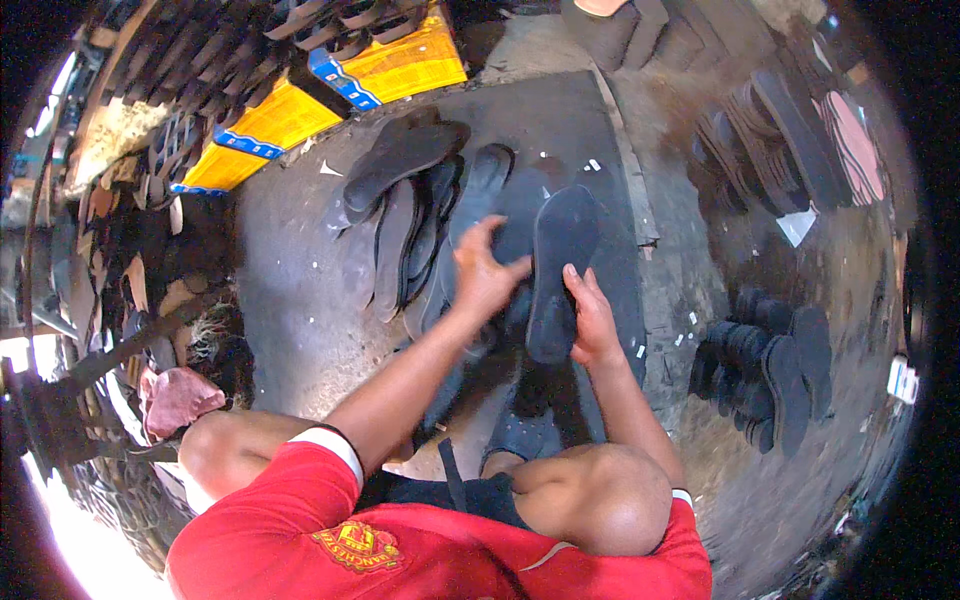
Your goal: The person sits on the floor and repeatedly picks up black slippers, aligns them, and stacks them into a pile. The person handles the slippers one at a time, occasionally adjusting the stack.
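1. We hold the sole (562,250) with the right hand (597,325): thumb on its upper face, the other fingers along the right edge. How far they reach underneath is hidden from us.
2. The left hand (485,282) is empty, its fingers spread and curved just left of the sole; we cannot tell whether the thumb brushes its edge.
3. The sole lies lengthwise before us, its wide end far, its narrower end near. It looks slightly raised, though we cannot be sure.
4. We judge it light and flexible, probably rubber or foam, and hard to break. Its smooth face may slip a little under a dusty thumb, so we would pinch the long edges near the middle, where neither end droops much.
5. Left of it, more dark soles lie in an overlapping pile (405,165).
6. All this rests on a grey sheet (290,250), scuffed and dotted with pale scraps; its right edge runs beside the sole.
7. Beyond the sheet is worn floor (690,270). On the right, a far row of dark soles (765,130) leans beside pink soles (850,150), and a bundle (785,385) sits nearer.
8. Far left, yellow boxes (400,65) stand below racked dark pieces (200,50); nearer on that side lies a pink cloth (180,398).
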Action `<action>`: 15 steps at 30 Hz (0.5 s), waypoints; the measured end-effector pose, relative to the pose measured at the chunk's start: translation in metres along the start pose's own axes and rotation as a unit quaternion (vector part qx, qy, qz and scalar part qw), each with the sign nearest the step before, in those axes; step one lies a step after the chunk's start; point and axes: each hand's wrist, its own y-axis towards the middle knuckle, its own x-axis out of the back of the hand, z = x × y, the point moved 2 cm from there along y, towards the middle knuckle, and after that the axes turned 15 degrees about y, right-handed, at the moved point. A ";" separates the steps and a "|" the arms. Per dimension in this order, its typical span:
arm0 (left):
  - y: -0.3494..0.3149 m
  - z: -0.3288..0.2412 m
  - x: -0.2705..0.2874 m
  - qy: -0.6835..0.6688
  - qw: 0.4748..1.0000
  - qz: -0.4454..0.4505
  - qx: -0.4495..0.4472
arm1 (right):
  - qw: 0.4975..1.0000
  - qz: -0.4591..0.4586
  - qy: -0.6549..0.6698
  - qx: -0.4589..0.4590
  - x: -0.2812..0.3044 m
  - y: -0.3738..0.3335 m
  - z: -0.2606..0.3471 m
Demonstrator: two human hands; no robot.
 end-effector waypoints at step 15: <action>0.189 0.194 0.139 0.275 0.954 0.103 0.061 | 0.617 -0.084 -0.716 0.315 0.060 0.005 0.000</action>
